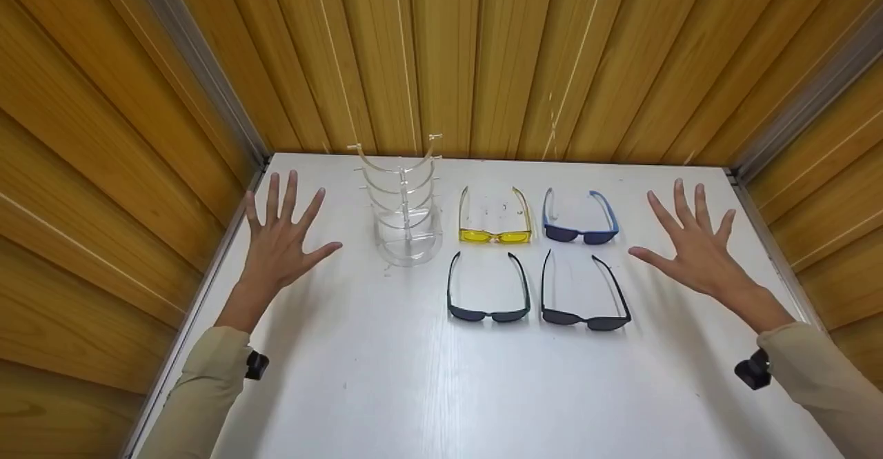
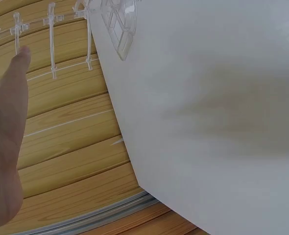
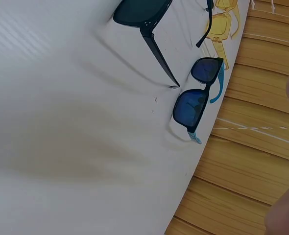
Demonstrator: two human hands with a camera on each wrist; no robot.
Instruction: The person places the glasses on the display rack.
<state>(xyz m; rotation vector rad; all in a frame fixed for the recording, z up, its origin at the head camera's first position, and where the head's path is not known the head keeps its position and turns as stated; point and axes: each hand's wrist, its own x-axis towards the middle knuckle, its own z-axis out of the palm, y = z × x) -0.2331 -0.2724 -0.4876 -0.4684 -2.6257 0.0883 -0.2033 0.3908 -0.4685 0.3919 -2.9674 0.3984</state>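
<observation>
My left hand [image 1: 277,245] is raised over the table's left side, fingers straight and spread, holding nothing. To its right stands a clear plastic glasses stand [image 1: 405,228] with several curved tiers and no glasses on it. My right hand [image 1: 700,255] is likewise spread and holds nothing, nearest to the blue-framed sunglasses [image 1: 581,236]. Left of those lie yellow glasses [image 1: 495,237]. In the row closer to me are dark green-black sunglasses [image 1: 488,315] and black sunglasses [image 1: 586,321]. All have their temples unfolded, pointing away from me.
The white table [image 1: 386,383] carries everything. Wood-patterned panels [image 1: 441,59] rise behind it and on both sides, with metal strips [image 1: 207,52] at the corners. A small black device [image 1: 256,364] is on the left wrist, another black device [image 1: 753,369] on the right.
</observation>
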